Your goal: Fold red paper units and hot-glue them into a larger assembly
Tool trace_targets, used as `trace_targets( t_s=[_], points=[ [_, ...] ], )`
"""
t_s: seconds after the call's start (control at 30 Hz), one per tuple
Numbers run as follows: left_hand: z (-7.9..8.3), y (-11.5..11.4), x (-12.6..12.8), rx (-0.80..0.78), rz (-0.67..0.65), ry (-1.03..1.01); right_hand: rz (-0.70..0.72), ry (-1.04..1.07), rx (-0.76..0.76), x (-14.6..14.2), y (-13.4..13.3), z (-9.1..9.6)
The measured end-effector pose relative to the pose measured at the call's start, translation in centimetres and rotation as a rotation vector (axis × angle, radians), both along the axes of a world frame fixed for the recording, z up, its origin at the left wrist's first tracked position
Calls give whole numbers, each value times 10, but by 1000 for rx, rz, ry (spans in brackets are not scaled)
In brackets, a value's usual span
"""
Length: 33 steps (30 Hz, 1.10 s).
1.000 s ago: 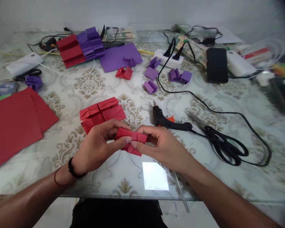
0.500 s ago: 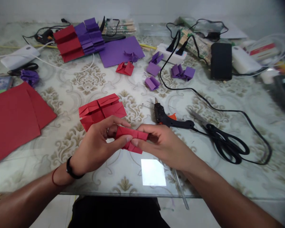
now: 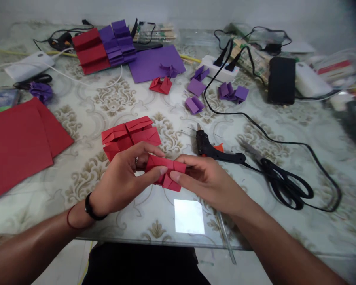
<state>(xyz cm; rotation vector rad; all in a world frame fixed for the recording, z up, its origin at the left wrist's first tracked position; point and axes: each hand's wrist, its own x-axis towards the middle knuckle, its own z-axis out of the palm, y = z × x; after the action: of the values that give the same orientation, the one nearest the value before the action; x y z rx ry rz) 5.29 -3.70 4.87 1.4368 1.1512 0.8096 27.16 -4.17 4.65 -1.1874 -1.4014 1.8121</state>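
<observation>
Between my two hands is a small folded red paper piece (image 3: 171,183), held just above the patterned table near its front edge. My left hand (image 3: 130,170) grips its left side, thumb on top and fingers partly hidden behind. On the other side, my right hand (image 3: 204,176) pinches the right end with the thumb pressing on the front face. Beyond my left hand lies a larger creased red paper sheet (image 3: 130,132) with folded flaps. To the right of it rest a black glue gun (image 3: 219,152) and black-handled scissors (image 3: 281,182).
Red paper sheets (image 3: 17,146) lie at the left. Farther back are purple folded pieces (image 3: 195,105), a red folded piece (image 3: 160,85), a purple sheet (image 3: 154,63), a white power strip (image 3: 222,69) and a black phone-like object (image 3: 281,81). A black cable (image 3: 273,136) curves across the right side.
The upper flap of the held red paper looks flatter and its front face shows more. My thumbs have shifted slightly on it. The whole view has moved a little.
</observation>
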Motion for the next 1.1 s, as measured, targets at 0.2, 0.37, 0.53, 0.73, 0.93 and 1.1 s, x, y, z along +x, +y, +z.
trace_targets(
  t_s=[0.2,0.37,0.53,0.73,0.93,1.1],
  points=[
    [4,-1,0,-12,9,-2,12,-9,17,0,0,1],
    [5,0,1,-12,4,1,27,13,41,1,1,1],
    [6,0,1,-9,19,37,-1,-29,159,3,2,0],
    [3,1,-2,45,46,73,-193,-103,376,5,4,0],
    [0,1,-1,49,47,73,-315,-81,474,6,4,-2],
    [-1,3,-1,35,60,90,-323,-2,477,11,2,-2]
  ],
)
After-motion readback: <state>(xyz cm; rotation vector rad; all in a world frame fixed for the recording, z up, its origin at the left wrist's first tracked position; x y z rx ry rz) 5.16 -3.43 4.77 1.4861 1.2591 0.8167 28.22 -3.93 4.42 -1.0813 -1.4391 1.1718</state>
